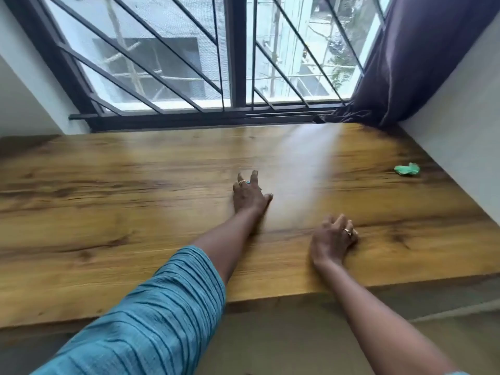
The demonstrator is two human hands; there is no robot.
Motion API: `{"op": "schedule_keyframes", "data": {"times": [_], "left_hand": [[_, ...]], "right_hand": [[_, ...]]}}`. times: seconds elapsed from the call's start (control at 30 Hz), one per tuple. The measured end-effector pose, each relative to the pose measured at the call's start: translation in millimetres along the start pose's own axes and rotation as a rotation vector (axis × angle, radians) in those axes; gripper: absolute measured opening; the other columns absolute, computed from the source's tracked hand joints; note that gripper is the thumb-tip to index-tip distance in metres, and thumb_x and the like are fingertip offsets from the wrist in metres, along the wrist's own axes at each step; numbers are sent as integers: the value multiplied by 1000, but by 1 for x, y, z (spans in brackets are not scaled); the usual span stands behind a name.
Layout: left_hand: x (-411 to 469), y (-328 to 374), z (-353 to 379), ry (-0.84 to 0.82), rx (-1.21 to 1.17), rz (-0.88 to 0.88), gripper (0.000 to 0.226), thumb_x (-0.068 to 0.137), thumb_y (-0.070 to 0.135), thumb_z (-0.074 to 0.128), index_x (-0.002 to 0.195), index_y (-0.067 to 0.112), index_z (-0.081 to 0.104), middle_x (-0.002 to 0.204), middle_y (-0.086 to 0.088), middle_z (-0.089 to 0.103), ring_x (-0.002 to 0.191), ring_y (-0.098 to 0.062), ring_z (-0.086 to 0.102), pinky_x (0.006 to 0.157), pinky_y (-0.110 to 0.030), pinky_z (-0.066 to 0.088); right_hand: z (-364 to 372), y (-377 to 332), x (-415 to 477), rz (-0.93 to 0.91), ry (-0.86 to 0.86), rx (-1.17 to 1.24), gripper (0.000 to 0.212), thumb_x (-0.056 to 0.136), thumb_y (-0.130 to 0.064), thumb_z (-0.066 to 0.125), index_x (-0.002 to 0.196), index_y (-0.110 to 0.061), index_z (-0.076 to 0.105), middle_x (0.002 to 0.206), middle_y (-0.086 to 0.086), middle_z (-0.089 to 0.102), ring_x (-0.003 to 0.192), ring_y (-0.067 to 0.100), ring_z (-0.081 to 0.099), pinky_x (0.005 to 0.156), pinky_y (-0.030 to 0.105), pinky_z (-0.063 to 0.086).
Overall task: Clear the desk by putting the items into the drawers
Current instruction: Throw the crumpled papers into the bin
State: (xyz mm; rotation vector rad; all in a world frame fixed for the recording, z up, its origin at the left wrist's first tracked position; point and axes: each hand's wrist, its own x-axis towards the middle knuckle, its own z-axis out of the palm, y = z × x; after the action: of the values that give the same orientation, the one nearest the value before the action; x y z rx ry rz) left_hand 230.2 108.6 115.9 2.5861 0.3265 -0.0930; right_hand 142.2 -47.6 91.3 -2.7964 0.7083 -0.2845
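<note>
Left hand (250,194) rests on the desk (108,212), fingers straight and slightly spread, holding nothing, well left of the green crumpled scrap (407,169). Right hand (334,236) is on the desk too, fingers loosely curled, nothing visible in them. It sits left of the scrap and toward the front edge, so it's the closer hand. The scrap's long axis runs roughly left-right. No drawers in view.
</note>
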Motion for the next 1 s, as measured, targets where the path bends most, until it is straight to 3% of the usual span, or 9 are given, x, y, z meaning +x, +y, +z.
{"op": "schedule_keyframes", "data": {"times": [0.17,0.27,0.43,0.57,0.67,0.73,0.83,0.9,1.0], "left_hand": [[-3,-18,-3,118,-107,50,43,93,19,53,135,16,48,135,-15,47,125,-29,43,102,-32,38],[-13,-36,-14,176,-183,55,44,90,10,54,134,12,51,130,-18,51,122,-31,47,102,-30,38],[-50,-92,-43,322,-318,-17,46,85,4,56,131,7,53,131,-20,49,122,-33,46,104,-30,33],[-85,-168,-82,574,-478,-195,41,83,1,56,124,5,57,127,-20,51,120,-33,47,103,-31,33],[-121,-248,-120,852,-537,-348,37,80,1,59,116,1,62,116,-20,58,109,-33,54,95,-33,41],[-151,-305,-136,1007,-485,-364,32,79,8,59,108,-2,64,106,-22,62,100,-27,56,86,-31,42],[-208,-387,-147,1078,-470,-412,38,83,25,50,102,-6,64,100,-24,63,92,-17,50,81,-25,39],[-242,-433,-145,1101,-457,-506,40,85,27,47,99,-6,64,98,-25,63,90,-21,55,79,-22,38],[-278,-498,-124,1054,-487,-710,44,85,32,47,98,-6,64,98,-25,62,90,-38,60,82,-27,38]], "right_hand": [[14,-39,-3,-217,-8,90,22,78,10,49,94,4,63,101,25,58,100,41,54,84,43,49],[23,-68,-15,-342,-24,162,16,75,11,55,87,4,64,94,27,60,90,42,59,76,41,52],[30,-139,-61,-567,-141,307,19,76,6,58,94,8,62,99,29,61,90,44,60,72,44,52],[26,-217,-140,-826,-126,522,11,80,5,59,90,8,64,94,28,65,76,45,65,59,41,52],[34,-263,-215,-1056,-76,696,22,78,-2,47,87,6,65,90,23,68,72,40,68,52,35,53],[42,-279,-269,-1227,-75,746,30,84,-11,42,93,5,66,99,23,69,86,37,69,62,35,56],[59,-294,-354,-1430,-109,839,28,90,-14,48,97,3,70,106,21,69,101,35,67,79,36,55],[73,-298,-402,-1582,-153,889,23,85,-10,56,96,2,72,106,18,70,102,32,67,85,35,55],[107,-296,-461,-1713,-380,778,29,90,-16,49,99,0,71,108,16,70,102,28,68,88,27,49]]}}
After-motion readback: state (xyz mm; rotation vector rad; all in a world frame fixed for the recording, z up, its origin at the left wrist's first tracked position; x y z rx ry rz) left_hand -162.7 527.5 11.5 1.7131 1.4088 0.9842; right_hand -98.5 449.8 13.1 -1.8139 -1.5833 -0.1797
